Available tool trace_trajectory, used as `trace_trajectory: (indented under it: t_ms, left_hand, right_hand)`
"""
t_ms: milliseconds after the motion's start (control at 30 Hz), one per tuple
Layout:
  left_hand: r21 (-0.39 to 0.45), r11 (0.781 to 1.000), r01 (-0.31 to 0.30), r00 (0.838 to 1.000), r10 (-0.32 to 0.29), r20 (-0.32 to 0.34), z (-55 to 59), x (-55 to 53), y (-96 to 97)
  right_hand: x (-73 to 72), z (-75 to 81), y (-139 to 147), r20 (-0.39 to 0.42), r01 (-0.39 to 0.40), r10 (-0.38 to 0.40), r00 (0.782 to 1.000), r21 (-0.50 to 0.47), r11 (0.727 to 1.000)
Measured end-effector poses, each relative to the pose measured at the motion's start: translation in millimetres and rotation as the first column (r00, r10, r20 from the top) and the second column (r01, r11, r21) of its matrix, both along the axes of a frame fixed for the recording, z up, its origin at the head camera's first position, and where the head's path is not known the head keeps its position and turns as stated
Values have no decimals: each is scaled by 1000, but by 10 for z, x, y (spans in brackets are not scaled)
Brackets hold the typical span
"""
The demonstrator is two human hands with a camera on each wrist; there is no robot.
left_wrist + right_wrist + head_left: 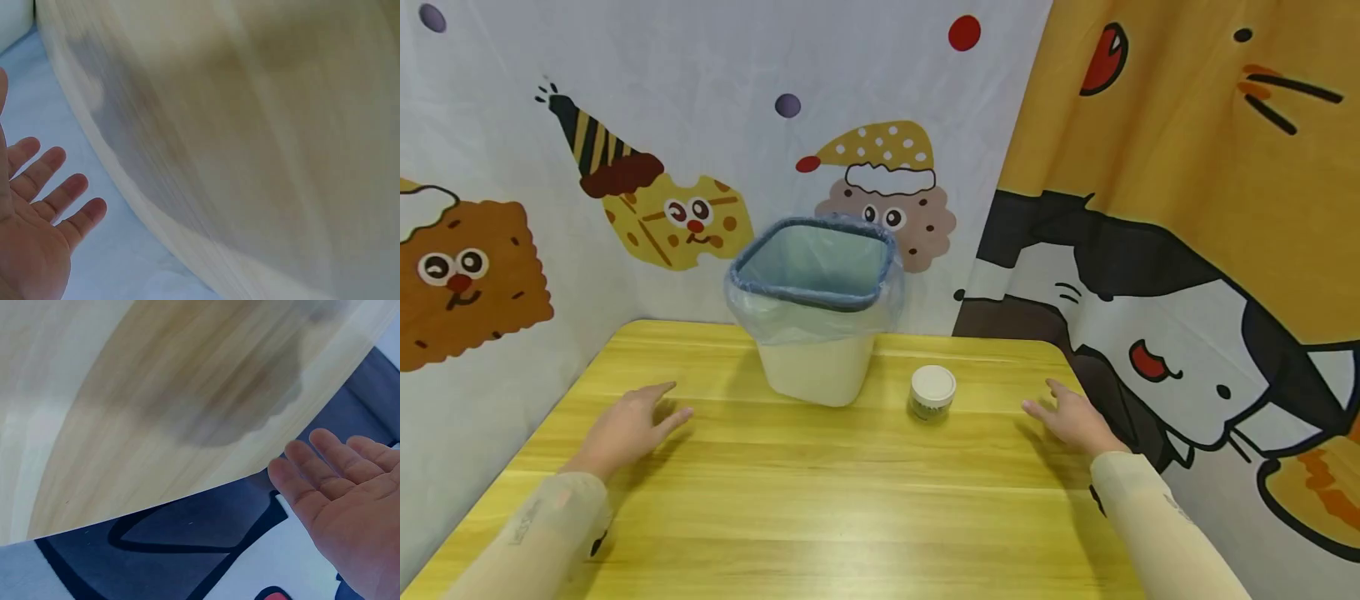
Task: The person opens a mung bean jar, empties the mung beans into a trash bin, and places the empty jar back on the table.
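Over the left side of the wooden table [820,533], my left hand [631,425] is held with fingers spread and nothing in it. The left wrist view shows the same hand [44,219] with its palm bare and fingers straight. My right hand [1072,418] hovers by the table's right edge, thumb and fingers apart, holding nothing; its palm [362,506] shows in the right wrist view. Between the hands stands a small jar [932,392] with a white lid, upright. Left of it is a cream trash bin [816,367] with a clear bag folded over its blue rim.
Behind the table hangs a white cloth [700,50] printed with cartoon biscuits. An orange curtain [1187,150] with cartoon animals hangs along the right side. The bin stands near the table's back edge, and the jar sits just right of it.
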State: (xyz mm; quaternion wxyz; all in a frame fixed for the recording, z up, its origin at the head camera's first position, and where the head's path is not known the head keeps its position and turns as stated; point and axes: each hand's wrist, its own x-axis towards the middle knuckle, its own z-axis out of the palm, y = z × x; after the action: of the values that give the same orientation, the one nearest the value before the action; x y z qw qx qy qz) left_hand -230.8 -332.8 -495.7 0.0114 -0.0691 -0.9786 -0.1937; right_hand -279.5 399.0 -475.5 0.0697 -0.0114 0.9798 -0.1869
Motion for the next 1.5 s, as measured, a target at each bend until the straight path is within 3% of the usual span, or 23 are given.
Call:
trace_trajectory:
  t_ms: [533,1100,1500]
  left_hand:
    - [62,998,31,998,-28,-47,33,63,360]
    - [82,986,144,978,-129,-165,39,150,855]
    - [100,977,188,971,-169,-172,18,191,1108]
  right_hand:
    - [95,107,-292,-67,-70,67,995,-50,996]
    - [135,138,-643,-99,-131,120,988,-115,985]
    - [189,126,-803,-77,-148,138,987,-156,977]
